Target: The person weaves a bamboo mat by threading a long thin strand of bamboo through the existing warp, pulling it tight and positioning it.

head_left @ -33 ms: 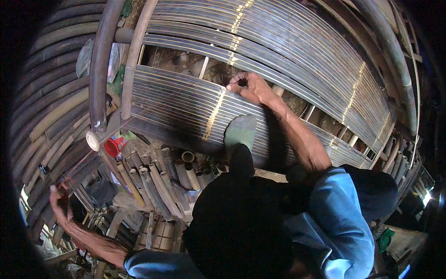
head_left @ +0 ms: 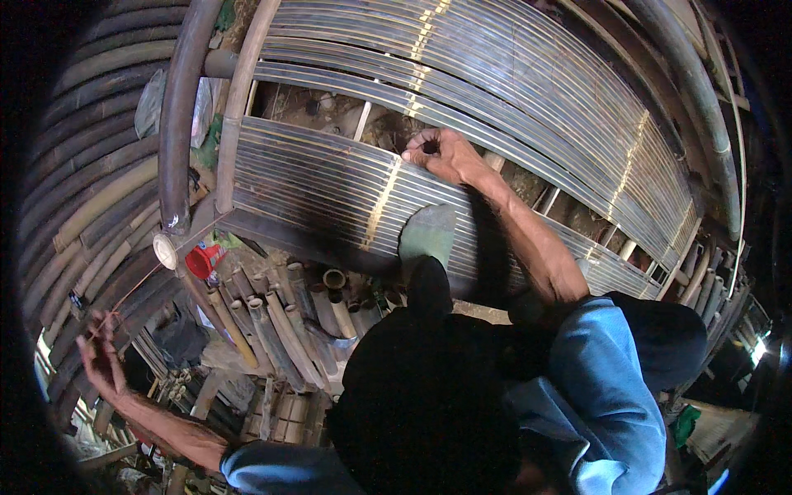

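My left hand [head_left: 101, 363] is raised at the far left, its fingers closed on a thin reddish cord [head_left: 136, 290]. The cord runs up and right past the round pale end of a pole [head_left: 165, 250]. My right hand [head_left: 445, 157] has thumb and forefinger pinched at the far edge of a panel of dark slats [head_left: 305, 177]. That edge meets a yellowish woven binding [head_left: 382, 202]; what sits between those fingertips is too small to make out. A foot in a greenish sock [head_left: 429, 231] rests on the panel.
Beyond a gap with pale crosspieces [head_left: 361, 121] lies a second slatted panel [head_left: 528, 91]. Thick bamboo poles frame both, including an upright pole [head_left: 183, 107] on the left. Cut bamboo tubes [head_left: 276, 330] and a red plastic object [head_left: 202, 260] are below.
My left hand has shifted slightly left and its fingers have turned; the cord shows more plainly as a taut line. My right hand stays at the panel edge.
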`<move>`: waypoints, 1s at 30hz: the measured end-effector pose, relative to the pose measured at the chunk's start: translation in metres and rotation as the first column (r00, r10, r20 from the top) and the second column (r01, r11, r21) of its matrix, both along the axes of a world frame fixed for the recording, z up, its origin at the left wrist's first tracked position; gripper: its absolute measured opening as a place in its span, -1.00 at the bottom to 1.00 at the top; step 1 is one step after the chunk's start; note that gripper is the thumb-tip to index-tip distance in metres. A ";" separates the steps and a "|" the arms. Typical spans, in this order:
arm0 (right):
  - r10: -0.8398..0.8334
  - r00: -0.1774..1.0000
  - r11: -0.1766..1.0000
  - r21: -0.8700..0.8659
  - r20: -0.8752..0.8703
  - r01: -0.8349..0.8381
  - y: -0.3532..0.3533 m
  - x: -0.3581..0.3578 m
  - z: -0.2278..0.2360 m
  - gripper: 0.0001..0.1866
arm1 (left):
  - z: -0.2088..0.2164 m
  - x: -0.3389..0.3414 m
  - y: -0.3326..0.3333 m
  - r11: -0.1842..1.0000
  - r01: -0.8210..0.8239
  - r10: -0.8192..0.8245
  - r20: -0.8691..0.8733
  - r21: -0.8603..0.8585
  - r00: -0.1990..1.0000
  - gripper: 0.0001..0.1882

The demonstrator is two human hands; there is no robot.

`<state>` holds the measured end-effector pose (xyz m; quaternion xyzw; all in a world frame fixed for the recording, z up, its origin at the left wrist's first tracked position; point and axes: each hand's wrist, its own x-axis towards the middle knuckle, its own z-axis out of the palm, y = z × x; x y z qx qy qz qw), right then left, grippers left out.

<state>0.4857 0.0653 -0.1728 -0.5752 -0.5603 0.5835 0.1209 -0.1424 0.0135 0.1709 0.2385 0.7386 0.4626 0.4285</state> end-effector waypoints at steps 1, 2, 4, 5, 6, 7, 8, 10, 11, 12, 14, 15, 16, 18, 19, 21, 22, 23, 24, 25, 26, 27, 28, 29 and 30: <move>-0.016 1.000 1.000 0.011 -0.019 0.016 0.000 0.000 0.001 -0.59 | -0.001 0.024 0.013 0.915 -0.284 0.270 0.089 0.285 0.959 -0.66; -0.012 1.000 1.000 0.012 -0.011 0.012 0.001 -0.003 0.000 -0.59 | -0.002 0.050 0.027 0.747 -0.410 0.390 0.155 0.523 0.908 -0.63; -0.060 0.997 0.989 0.135 -0.039 0.064 0.002 -0.011 -0.002 -0.61 | -0.013 0.096 0.062 0.790 -0.313 0.348 0.036 0.528 0.937 -0.62; -0.093 0.994 0.989 0.110 -0.052 0.099 0.002 -0.017 -0.005 -0.61 | -0.025 0.118 0.078 0.870 -0.169 0.223 -0.063 0.463 0.973 -0.61; -0.090 0.994 0.989 0.111 -0.055 0.096 0.001 -0.025 -0.007 -0.61 | -0.045 0.139 0.094 0.952 -0.009 0.070 -0.187 0.305 0.980 -0.59; -0.148 0.988 0.974 0.166 -0.042 0.153 0.000 -0.033 -0.009 -0.61 | -0.072 0.161 0.109 0.976 0.166 -0.131 -0.230 0.144 0.964 -0.58; -0.206 0.978 0.957 0.207 -0.019 0.205 0.003 -0.040 -0.010 -0.61 | -0.104 0.184 0.123 0.931 0.363 -0.358 -0.252 -0.025 0.899 -0.56; -0.187 0.982 0.955 0.238 0.028 0.175 0.008 -0.053 -0.014 -0.59 | -0.184 0.239 0.153 0.635 0.724 -0.715 -0.559 -0.270 0.419 -0.66; -0.205 0.977 0.958 0.214 0.061 0.188 0.010 -0.059 -0.016 -0.57 | -0.223 0.270 0.152 0.589 0.758 -0.737 -0.571 -0.281 0.361 -0.71; -0.231 0.967 0.960 0.186 0.112 0.208 0.014 -0.066 -0.018 -0.54 | -0.257 0.299 0.157 0.488 0.811 -0.764 -0.607 -0.323 0.218 -0.71; -0.239 0.964 0.960 0.177 0.119 0.217 0.021 -0.075 -0.023 -0.53 | -0.307 0.345 0.153 0.412 0.826 -0.790 -0.602 -0.384 0.115 -0.78; -0.243 0.961 0.964 0.147 0.134 0.224 0.025 -0.079 -0.026 -0.53 | -0.322 0.360 0.148 0.416 0.822 -0.814 -0.561 -0.388 0.147 -0.79; -0.247 0.958 0.966 0.110 0.145 0.232 0.028 -0.081 -0.028 -0.52 | -0.335 0.376 0.144 0.408 0.787 -0.864 -0.475 -0.463 0.168 -0.79; -0.253 0.961 0.954 0.190 0.109 0.230 0.034 -0.084 -0.032 -0.60 | -0.351 0.393 0.140 0.435 0.757 -0.843 -0.516 -0.487 0.152 -0.79; -0.221 0.973 0.971 0.107 0.070 0.213 0.035 -0.085 -0.033 -0.65 | -0.354 0.397 0.138 0.460 0.727 -0.823 -0.552 -0.510 0.133 -0.79; -0.258 0.966 0.964 0.067 0.027 0.256 0.034 -0.086 -0.031 -0.78 | -0.356 0.396 0.137 0.444 0.761 -0.812 -0.572 -0.472 0.119 -0.77; -0.257 0.966 0.962 0.100 0.002 0.256 0.032 -0.085 -0.028 -0.78 | -0.354 0.393 0.139 0.435 0.790 -0.792 -0.601 -0.431 0.108 -0.76; -0.292 0.956 0.946 0.161 0.038 0.283 0.028 -0.084 -0.023 -0.77 | -0.349 0.388 0.140 0.434 0.791 -0.796 -0.595 -0.431 0.112 -0.76; -0.329 0.941 0.926 0.222 0.072 0.307 0.023 -0.081 -0.016 -0.77 | -0.342 0.381 0.140 0.427 0.807 -0.735 -0.677 -0.409 0.045 -0.73; -0.343 0.939 0.899 0.301 0.030 0.319 0.017 -0.076 -0.009 -0.79 | -0.332 0.374 0.141 0.417 0.823 -0.660 -0.751 -0.386 -0.018 -0.69; -0.342 0.939 0.899 0.302 0.031 0.318 0.010 -0.069 0.000 -0.79 | -0.319 0.366 0.145 0.418 0.823 -0.660 -0.751 -0.385 -0.017 -0.69; -0.318 0.946 0.893 0.315 -0.061 0.321 0.003 -0.060 0.009 -0.81 | -0.304 0.357 0.152 0.389 0.813 -0.731 -0.682 -0.433 -0.013 -0.67; -0.287 0.945 0.887 0.329 -0.154 0.323 -0.001 -0.051 0.018 -0.82 | -0.288 0.349 0.158 0.355 0.806 -0.788 -0.615 -0.474 -0.015 -0.64; -0.238 0.960 0.887 0.369 -0.148 0.277 -0.002 -0.042 0.025 -0.83 | -0.272 0.341 0.165 0.360 0.801 -0.794 -0.608 -0.478 -0.006 -0.64; -0.234 0.954 0.865 0.407 -0.188 0.293 -0.001 -0.033 0.032 -0.83 | -0.258 0.335 0.171 0.315 0.900 -0.948 -0.070 -0.302 0.309 -0.54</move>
